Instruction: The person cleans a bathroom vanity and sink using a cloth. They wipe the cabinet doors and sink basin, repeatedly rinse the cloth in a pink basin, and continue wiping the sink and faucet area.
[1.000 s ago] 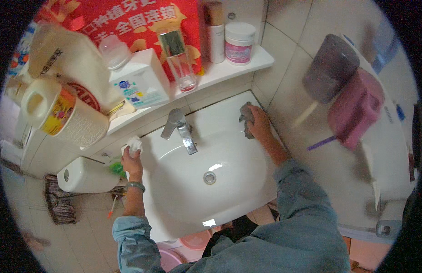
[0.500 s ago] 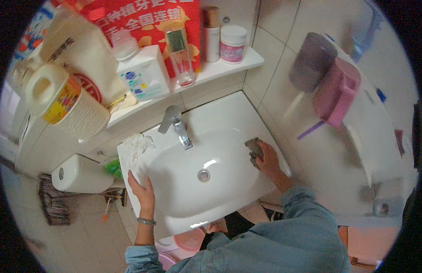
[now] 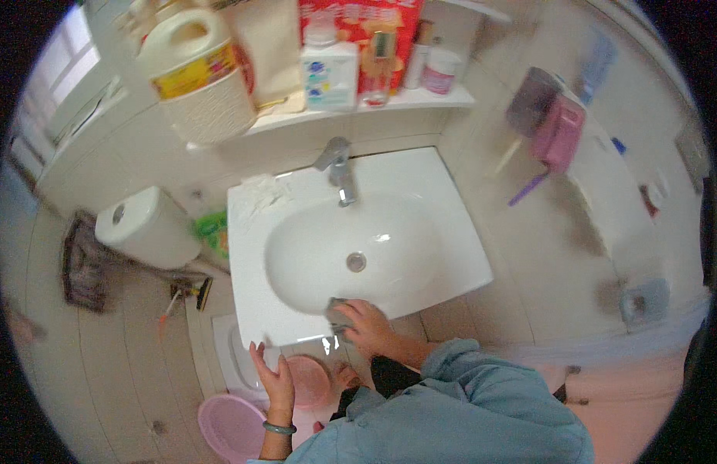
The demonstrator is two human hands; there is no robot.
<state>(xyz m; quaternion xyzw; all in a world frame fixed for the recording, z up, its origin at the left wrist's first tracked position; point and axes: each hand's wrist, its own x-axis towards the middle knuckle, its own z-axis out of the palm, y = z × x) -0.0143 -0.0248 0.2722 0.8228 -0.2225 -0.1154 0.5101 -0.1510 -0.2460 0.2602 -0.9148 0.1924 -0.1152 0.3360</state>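
A white sink with a chrome faucet and a round drain is in front of me. My right hand presses a dark grey-green cloth onto the sink's front rim, left of its middle. The fingers are bent over the cloth. Just off the front left corner of the sink, my left hand hangs with its fingers apart and nothing in it. A bracelet circles that wrist. Crumpled white material, perhaps tissue, lies on the sink's back left corner.
Behind the sink, a white shelf carries a large cream jug, a white bottle and several small containers. A toilet tank stands at left. Pink basins sit on the floor. A pink holder hangs on the right wall.
My right hand has slid the cloth from the sink's right side to the front rim. My left hand has drawn back from the left edge toward me. The view has shifted.
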